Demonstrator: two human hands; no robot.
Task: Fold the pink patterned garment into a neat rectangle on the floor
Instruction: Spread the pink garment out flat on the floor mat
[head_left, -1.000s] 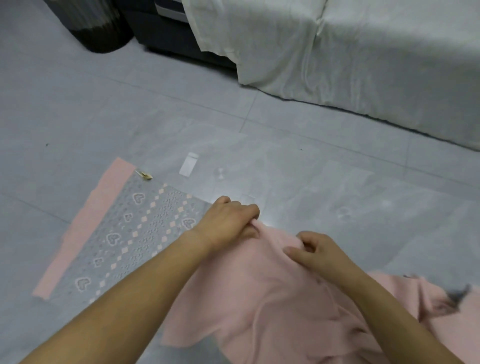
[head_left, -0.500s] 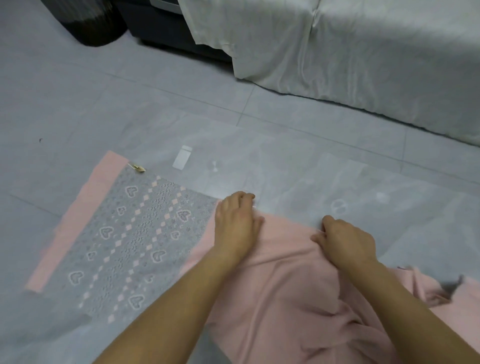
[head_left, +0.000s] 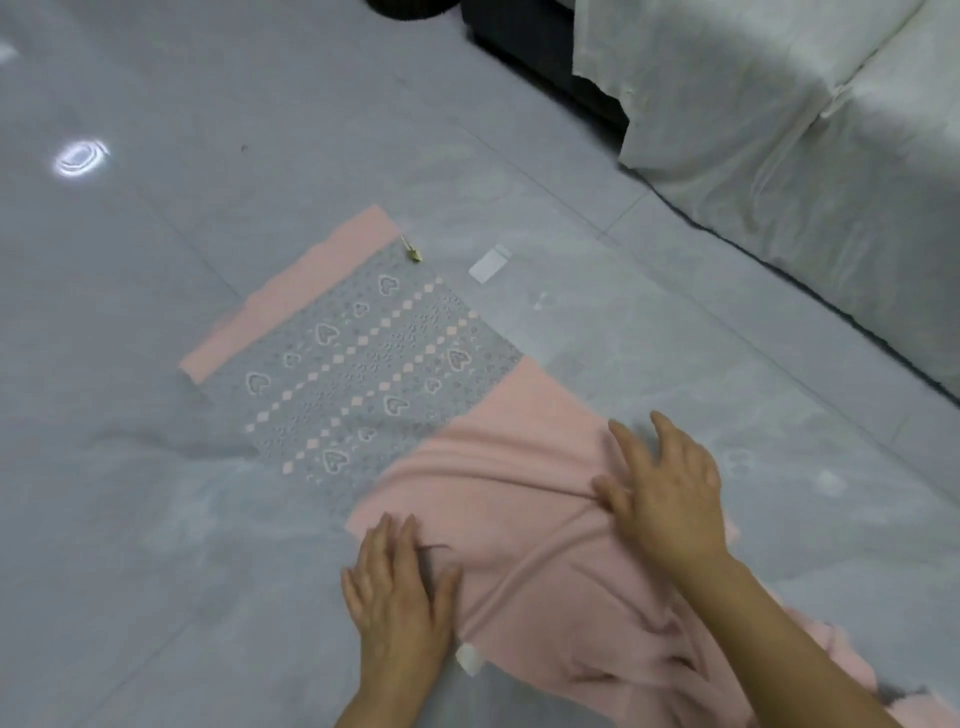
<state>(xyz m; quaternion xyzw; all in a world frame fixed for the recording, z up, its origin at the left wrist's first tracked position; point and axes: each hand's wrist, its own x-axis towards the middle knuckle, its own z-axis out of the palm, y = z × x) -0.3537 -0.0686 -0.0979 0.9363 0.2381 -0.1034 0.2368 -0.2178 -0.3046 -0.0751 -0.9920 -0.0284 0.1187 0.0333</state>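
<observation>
Pink patterned garment (head_left: 498, 457) spread on the floor (head_left: 156, 519) at frame centre; left hand (head_left: 400, 587), lower centre, and right hand (head_left: 670, 493), right of centre, press it flat-palmed, fingers straight.

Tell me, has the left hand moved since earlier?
Yes. The left hand has pulled back toward the person, away from the white label on the floor, to the near edge of the garment.
</observation>
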